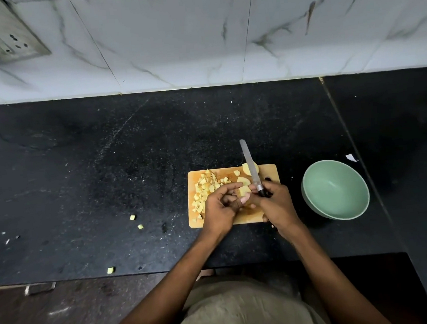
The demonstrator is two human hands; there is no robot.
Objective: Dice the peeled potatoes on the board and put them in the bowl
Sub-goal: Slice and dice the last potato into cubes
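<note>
A small wooden cutting board point(268, 170) lies on the black counter. A heap of diced potato point(206, 187) covers its left half. A larger peeled potato chunk point(246, 168) lies at the board's far edge, partly behind the blade. My left hand point(222, 206) pinches a potato piece point(244, 190) above the board's middle. My right hand point(277, 203) grips the black handle of a knife point(249, 163), whose blade points away from me. A pale green bowl point(335, 190) stands to the right of the board, and nothing is visible inside it.
Three stray potato cubes point(132, 217) lie on the black counter point(106, 156) to the left of the board. A white scrap point(351, 157) lies beyond the bowl. A marble-tiled wall with a socket plate point(4, 37) rises behind the counter.
</note>
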